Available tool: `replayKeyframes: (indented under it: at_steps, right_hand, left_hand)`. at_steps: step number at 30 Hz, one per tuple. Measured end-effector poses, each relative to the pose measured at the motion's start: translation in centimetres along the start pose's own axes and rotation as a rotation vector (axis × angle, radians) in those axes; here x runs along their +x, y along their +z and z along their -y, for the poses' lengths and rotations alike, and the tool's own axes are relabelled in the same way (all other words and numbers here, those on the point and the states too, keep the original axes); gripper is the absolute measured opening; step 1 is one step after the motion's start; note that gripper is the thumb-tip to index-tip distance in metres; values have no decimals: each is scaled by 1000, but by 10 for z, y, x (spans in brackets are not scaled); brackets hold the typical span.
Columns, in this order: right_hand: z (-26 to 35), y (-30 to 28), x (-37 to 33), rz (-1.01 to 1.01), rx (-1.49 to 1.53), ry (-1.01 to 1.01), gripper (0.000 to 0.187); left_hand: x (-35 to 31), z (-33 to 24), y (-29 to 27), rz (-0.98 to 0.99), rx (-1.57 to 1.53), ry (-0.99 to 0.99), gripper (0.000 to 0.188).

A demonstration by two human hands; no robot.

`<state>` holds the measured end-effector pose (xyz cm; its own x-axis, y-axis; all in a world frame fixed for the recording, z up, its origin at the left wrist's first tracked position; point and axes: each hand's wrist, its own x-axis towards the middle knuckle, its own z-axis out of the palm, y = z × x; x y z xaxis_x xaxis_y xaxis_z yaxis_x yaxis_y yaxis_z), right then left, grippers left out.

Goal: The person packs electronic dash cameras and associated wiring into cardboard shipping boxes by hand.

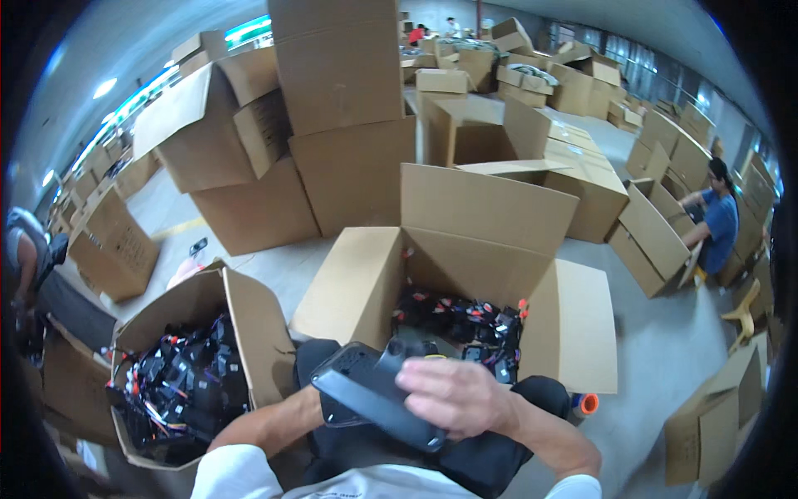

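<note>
Over my lap lies a long black plastic housing (378,399) with a smooth, shiny side and a broad, flat end. My left hand (314,407) holds it from beneath at that end, its fingers hidden behind the part. Above it, my right hand (457,397) has bent fingers close to a dark, rounded piece (397,356), smeared by motion. Whether that hand grips the piece cannot be made out. In front of my knees stands an open carton (486,195) with black parts and coloured wires (465,320) inside.
At my left, an open carton (258,324) is full of black wired parts (187,387). An orange-rimmed roll (588,405) stands by my right knee. Tall cartons (349,166) rise ahead. A person in blue (720,220) sits among boxes on the right, near a yellow stool (744,309).
</note>
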<state>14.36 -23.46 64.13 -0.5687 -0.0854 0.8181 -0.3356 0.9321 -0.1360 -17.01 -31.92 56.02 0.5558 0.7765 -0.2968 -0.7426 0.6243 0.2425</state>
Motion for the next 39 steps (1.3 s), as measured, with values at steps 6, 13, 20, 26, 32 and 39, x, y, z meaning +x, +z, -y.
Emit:
replayKeyframes:
  at_steps: [6, 13, 20, 26, 32, 39]
  right_hand:
    - [40, -26, -57, 103, -220, -144, 36]
    - [40, -62, -85, 149, -194, 4, 34]
    - [29, -43, -123, -22, 17, 630, 80]
    - [30, 21, -102, -204, 92, 878, 76]
    - [56, 88, -131, -557, 62, 1345, 58]
    - [46, 93, -131, -535, 395, 1081, 66]
  left_hand:
    - [57, 86, 5, 193, -27, -57, 37]
    - [71, 159, -21, 433, -97, -45, 41]
    - [54, 113, -8, -478, 583, 638, 57]
    - [65, 125, -61, -554, 166, 366, 60]
    - [62, 134, -56, -663, 168, 352, 44]
    - [41, 110, -74, -641, -35, 250, 30]
